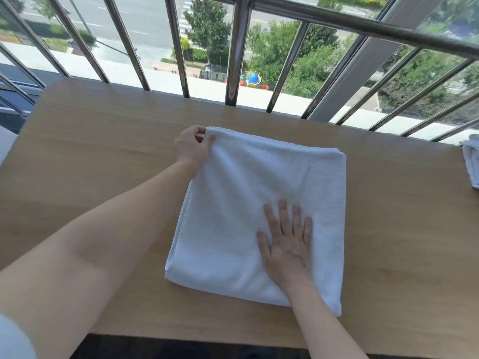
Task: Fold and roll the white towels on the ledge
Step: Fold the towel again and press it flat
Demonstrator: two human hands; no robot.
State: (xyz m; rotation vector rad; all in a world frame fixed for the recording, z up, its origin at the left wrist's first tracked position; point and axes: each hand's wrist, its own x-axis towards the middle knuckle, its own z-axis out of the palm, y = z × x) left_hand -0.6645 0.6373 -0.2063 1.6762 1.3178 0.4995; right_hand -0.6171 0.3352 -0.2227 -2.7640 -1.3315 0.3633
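A white towel [241,193], folded into a thick rectangle, lies flat in the middle of the wooden ledge [103,141]. My left hand [193,146] pinches the towel's far left corner between thumb and curled fingers. My right hand [287,242] lies flat on the towel's near right part, fingers straight and spread, pressing it down.
Another white towel [471,161] lies at the ledge's right edge, cut off by the frame. A metal railing [234,60] with vertical bars runs along the ledge's far side, with a street and trees far below. The ledge's near edge [207,340] drops to a dark floor.
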